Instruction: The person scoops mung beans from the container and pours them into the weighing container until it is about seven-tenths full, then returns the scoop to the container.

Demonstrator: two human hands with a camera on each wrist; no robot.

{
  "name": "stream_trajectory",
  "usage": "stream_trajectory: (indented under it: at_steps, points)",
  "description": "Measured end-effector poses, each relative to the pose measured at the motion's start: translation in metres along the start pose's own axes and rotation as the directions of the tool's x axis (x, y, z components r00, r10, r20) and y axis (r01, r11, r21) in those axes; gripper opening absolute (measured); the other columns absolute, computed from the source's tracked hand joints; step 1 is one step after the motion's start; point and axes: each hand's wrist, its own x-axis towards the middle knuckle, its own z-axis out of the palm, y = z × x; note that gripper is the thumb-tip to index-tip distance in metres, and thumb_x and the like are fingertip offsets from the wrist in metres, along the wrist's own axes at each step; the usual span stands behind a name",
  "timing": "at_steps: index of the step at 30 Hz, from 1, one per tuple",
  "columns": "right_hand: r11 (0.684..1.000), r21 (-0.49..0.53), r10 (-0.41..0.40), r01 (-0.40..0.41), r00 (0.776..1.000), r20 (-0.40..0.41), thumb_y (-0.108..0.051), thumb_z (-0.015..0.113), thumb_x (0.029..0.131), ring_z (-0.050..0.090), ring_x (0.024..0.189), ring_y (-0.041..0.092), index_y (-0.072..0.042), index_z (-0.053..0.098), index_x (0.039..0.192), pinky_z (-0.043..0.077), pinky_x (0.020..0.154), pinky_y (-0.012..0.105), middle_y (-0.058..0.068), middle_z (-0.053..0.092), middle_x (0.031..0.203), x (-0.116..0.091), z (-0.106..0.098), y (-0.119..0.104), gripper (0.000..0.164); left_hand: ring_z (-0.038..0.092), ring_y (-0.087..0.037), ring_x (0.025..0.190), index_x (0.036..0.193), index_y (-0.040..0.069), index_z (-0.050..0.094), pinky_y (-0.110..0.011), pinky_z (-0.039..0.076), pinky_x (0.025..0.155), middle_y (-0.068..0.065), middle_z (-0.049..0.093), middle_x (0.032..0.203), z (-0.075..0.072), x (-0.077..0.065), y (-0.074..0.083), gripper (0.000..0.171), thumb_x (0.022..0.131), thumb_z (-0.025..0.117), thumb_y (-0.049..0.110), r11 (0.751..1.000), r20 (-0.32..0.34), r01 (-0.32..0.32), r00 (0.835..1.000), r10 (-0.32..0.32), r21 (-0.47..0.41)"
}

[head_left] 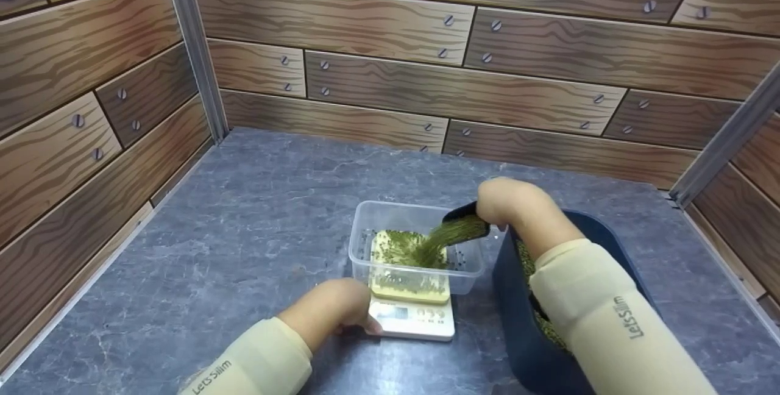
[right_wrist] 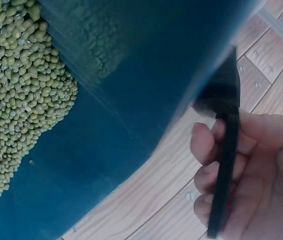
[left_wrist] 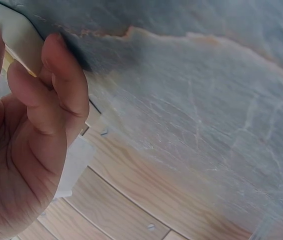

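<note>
My right hand [head_left: 509,200] grips the handle of a black scoop [right_wrist: 226,150] tilted over a clear plastic container [head_left: 359,242]. Green mung beans [head_left: 448,239] stream from the scoop into the container, where a thin layer lies scattered over the bottom. Under the container is a white kitchen scale [head_left: 420,322] with a yellowish platform; its display is too faint to read. At the scale's front left corner, my left hand [head_left: 344,303] holds the edge between thumb and bent fingers. The left wrist view shows those fingers [left_wrist: 66,75] against the scale's side.
A dark blue bin [head_left: 512,322] holding many more mung beans [right_wrist: 21,100] stands right of the scale, beneath my right forearm. Wood-patterned walls [head_left: 390,72] enclose the grey marbled tabletop [head_left: 262,212] at the back and sides.
</note>
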Motion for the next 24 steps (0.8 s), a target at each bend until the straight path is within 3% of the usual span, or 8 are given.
stream_trajectory:
  at_steps: [5, 9, 12, 17, 24]
  points:
    - [0.998, -0.062, 0.002, -0.011, 0.99, -0.144, -0.005, 0.056, 0.079, 0.055, 0.061, 0.022, -0.005, 0.063, 0.074, 0.048, 0.056, 0.037, 0.007, 0.061, 0.071, -0.003, 0.004, -0.005, 0.009, 0.049, -0.016, 0.046, 0.067, 0.003, 0.057, -0.028, 0.046, 0.05, -0.006, 0.055, 0.063, 0.0, -0.001, 0.0, 0.05, 0.07, 0.071, 0.05, 1.0, -0.01, -0.011, 1.0, 0.011, 0.021]
    - [0.974, -0.224, -0.097, 0.031, 0.952, -0.289, -0.021, 0.065, 0.082, 0.056, 0.069, 0.025, -0.01, 0.064, 0.076, 0.048, 0.066, 0.044, 0.005, 0.062, 0.072, -0.004, 0.009, -0.009, 0.012, 0.05, -0.016, 0.048, 0.072, 0.001, 0.059, -0.03, 0.048, 0.055, -0.006, 0.056, 0.065, 0.0, -0.001, 0.0, 0.052, 0.069, 0.071, 0.051, 1.0, -0.003, -0.003, 1.0, 0.003, 0.029]
    - [0.955, -0.293, -0.159, 0.055, 0.925, -0.345, -0.025, 0.068, 0.081, 0.056, 0.071, 0.025, -0.012, 0.065, 0.077, 0.046, 0.068, 0.045, 0.003, 0.064, 0.072, -0.005, 0.011, -0.012, 0.014, 0.051, -0.017, 0.05, 0.074, 0.0, 0.06, -0.031, 0.048, 0.059, -0.006, 0.056, 0.067, -0.001, -0.001, 0.0, 0.054, 0.07, 0.069, 0.053, 0.999, 0.001, -0.002, 1.0, 0.002, 0.053]
    - [0.963, -0.257, -0.179, 0.086, 0.914, -0.365, -0.024, 0.069, 0.08, 0.057, 0.067, 0.024, -0.012, 0.064, 0.073, 0.048, 0.068, 0.044, 0.002, 0.062, 0.069, -0.011, 0.006, -0.007, 0.015, 0.05, -0.017, 0.05, 0.075, -0.001, 0.06, -0.032, 0.048, 0.062, -0.007, 0.055, 0.068, -0.001, 0.0, 0.0, 0.054, 0.07, 0.069, 0.053, 0.998, 0.003, -0.007, 1.0, 0.006, 0.068]
    - [0.992, -0.121, -0.061, 0.02, 0.937, -0.343, -0.022, 0.062, 0.083, 0.055, 0.062, 0.022, -0.013, 0.062, 0.073, 0.048, 0.063, 0.046, 0.002, 0.061, 0.069, -0.041, -0.014, 0.023, 0.013, 0.05, -0.016, 0.047, 0.079, -0.002, 0.06, -0.032, 0.048, 0.062, -0.006, 0.056, 0.065, 0.0, 0.0, 0.001, 0.056, 0.071, 0.069, 0.053, 0.998, -0.007, -0.011, 1.0, 0.012, 0.07]
